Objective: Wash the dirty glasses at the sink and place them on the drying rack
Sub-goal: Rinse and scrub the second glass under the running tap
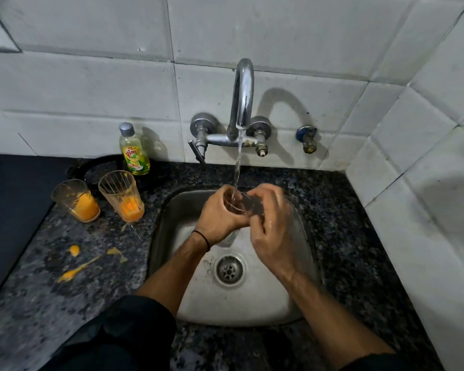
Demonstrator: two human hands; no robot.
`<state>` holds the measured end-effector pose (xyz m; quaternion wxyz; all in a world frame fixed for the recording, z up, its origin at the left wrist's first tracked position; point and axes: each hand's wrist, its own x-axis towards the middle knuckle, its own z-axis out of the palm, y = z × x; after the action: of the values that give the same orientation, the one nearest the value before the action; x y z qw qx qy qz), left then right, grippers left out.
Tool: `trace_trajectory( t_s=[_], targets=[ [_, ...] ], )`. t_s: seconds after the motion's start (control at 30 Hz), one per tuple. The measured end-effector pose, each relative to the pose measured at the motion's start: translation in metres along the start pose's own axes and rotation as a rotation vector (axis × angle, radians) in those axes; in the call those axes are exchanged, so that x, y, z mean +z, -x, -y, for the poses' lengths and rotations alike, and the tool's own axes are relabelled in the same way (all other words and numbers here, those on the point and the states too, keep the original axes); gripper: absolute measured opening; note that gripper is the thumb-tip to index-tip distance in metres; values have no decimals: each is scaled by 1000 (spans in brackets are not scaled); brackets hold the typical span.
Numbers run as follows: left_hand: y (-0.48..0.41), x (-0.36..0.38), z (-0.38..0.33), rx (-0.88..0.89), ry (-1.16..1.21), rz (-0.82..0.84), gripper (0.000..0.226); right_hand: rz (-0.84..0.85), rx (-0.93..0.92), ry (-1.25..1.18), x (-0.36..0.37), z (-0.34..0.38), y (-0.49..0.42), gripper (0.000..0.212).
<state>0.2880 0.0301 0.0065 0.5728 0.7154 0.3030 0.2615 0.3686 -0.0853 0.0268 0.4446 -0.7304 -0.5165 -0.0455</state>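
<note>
Clear drinking glass [237,206] sits over the far half of the steel sink basin [252,303], tilted with its mouth up and away, directly under the thin stream of water [237,167] falling from the curved chrome tap [243,95]. The left hand [220,218] wraps its curled fingers round the glass's left side and base. The right hand [271,231] curls its fingers against the right side near the rim; both hands look wet. A thin black band [202,238] circles the left wrist.

Below the hands, the round metal drain [229,270] lies in the middle of the basin. Speckled dark granite counter [346,250] surrounds the sink.

On the counter to the left, well apart from the hands, stand two ribbed glasses with orange residue, the squat one [75,200] further left and the taller one [122,195] just beside it. Behind them, against the white tiled wall [91,89], stands a yellow-green dish soap bottle [134,151] with a grey cap. Orange spills [75,250] streak the nearer counter. A small blue-handled valve [307,137] juts from the wall right of the tap.
</note>
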Motion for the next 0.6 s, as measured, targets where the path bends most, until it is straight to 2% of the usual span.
trace_trajectory(
  t_s=[0.07, 0.17, 0.27, 0.37, 0.43, 0.5, 0.53, 0.6],
  targets=[
    [-3, -6, 2, 76, -57, 80, 53, 357, -117, 73, -9, 0, -7, 38],
    [-7, -18, 4, 127, -170, 275, 55, 846, -152, 140, -14, -12, -25, 27],
    [-8, -24, -5, 188, -372, 470, 57, 1109, -312, 418, -14, -15, -41, 14],
    [-8, -27, -13, 206, -405, 553, 61, 1122, -406, 447, -8, -15, -46, 10],
    [-8, -35, -14, 189, -279, 582, 67, 1032, -457, 424, -3, -16, -48, 9],
    [-10, -46, -10, 133, -150, 613, 72, 950, -539, 499, 2, -19, -53, 11],
    [-11, -52, -6, 81, -80, 592, 70, 939, -547, 538, 4, -19, -55, 13],
    [-15, -62, 2, -60, 104, 418, 54, 944, -510, 587, 5, -15, -61, 15]
  ],
)
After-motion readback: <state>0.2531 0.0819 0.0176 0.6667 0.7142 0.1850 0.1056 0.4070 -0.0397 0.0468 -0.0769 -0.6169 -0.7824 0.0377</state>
